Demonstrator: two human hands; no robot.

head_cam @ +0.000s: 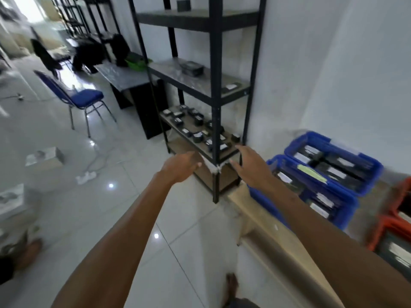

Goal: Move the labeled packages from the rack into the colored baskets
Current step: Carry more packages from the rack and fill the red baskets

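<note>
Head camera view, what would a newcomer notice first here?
Two bare arms stretch up the middle, the left hand and right hand open and empty, reaching toward the black rack. Its low shelf carries scattered dark labeled packages. At the right, by the wall, two blue baskets hold packages, with an orange basket at the frame edge.

— What sits on the rack point(215, 85)?

— Its low shelf point(175, 127) carries many small dark packages point(197, 137) with white labels. The shelf above point(200, 84) holds a dark box point(191, 68) at the back and one labelled packet point(231, 87) near the front. The top shelf point(200, 18) has one dark block point(183, 5).

— And beside the rack?

— Right of it, a pale ledge point(266, 230) bears two blue baskets point(347, 216) and an orange basket point(378, 230). Left of it, a blue chair point(87, 97) and a cardboard box point(44, 157) stand on the tiled floor point(124, 218).
</note>
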